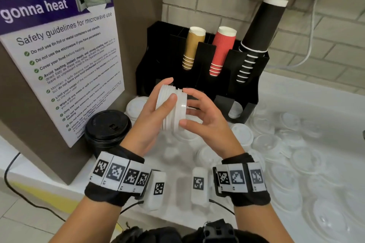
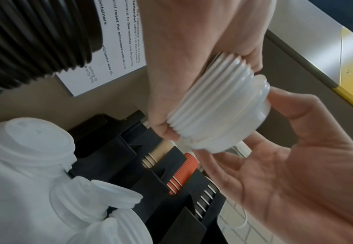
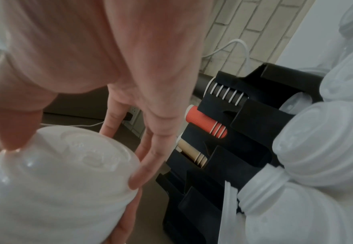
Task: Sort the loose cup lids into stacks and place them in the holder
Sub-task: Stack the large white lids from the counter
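The left hand [image 1: 152, 118] grips a stack of white lids [image 1: 171, 108] with thumb and fingers curled round it, and the right hand [image 1: 205, 122] pinches the end lid with bent fingers, both just in front of the black holder [image 1: 199, 61]. More loose lids [image 1: 272, 144] lie on the counter [image 1: 316, 92] below and to the right of the holder, and a black cup [image 1: 107, 126] stands left of it. I think the end lid may sit crooked, so a hard push could pop the stack apart and drop lids.
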Demonstrator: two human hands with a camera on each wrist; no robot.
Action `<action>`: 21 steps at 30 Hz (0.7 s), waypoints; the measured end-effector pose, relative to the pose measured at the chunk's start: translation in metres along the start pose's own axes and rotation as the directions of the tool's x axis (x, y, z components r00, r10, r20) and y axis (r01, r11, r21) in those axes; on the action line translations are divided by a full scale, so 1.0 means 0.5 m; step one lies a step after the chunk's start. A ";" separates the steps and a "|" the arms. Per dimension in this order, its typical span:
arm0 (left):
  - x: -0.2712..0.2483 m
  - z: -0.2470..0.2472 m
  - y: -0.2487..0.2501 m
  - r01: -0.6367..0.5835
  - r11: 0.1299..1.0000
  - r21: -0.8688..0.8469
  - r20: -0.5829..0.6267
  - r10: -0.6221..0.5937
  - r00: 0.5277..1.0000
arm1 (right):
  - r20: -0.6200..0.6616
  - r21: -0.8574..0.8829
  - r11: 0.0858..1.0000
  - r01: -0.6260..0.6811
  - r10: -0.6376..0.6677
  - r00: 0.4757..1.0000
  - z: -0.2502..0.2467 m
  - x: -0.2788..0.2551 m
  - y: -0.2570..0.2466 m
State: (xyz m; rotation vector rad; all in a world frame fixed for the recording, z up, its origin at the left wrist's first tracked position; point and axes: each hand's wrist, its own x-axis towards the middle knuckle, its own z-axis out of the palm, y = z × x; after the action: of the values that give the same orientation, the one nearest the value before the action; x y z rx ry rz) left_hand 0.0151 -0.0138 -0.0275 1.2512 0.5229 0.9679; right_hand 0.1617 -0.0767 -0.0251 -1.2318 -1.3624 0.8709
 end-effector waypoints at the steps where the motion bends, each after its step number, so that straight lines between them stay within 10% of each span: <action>1: -0.002 0.001 0.000 0.010 1.000 0.000 0.013 -0.010 1.000 | 0.006 -0.002 1.000 -0.001 0.001 1.000 -0.004 0.000 -0.002; 15: 0.001 0.011 -0.003 0.016 0.999 -0.036 0.003 -0.016 1.000 | 0.028 0.010 0.998 0.060 -0.060 0.998 0.002 0.011 -0.007; 21: 0.016 -0.018 0.007 -0.071 0.995 -0.067 -0.238 0.053 0.970 | -0.071 -0.211 0.967 -0.145 0.133 0.989 -0.051 0.087 0.011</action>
State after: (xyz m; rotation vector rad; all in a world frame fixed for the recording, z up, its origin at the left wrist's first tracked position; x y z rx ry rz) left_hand 0.0111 -0.0022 -0.0252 1.0969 0.6297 1.1871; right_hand 0.1915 -0.0366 -0.0159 -1.5233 -1.3642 0.7935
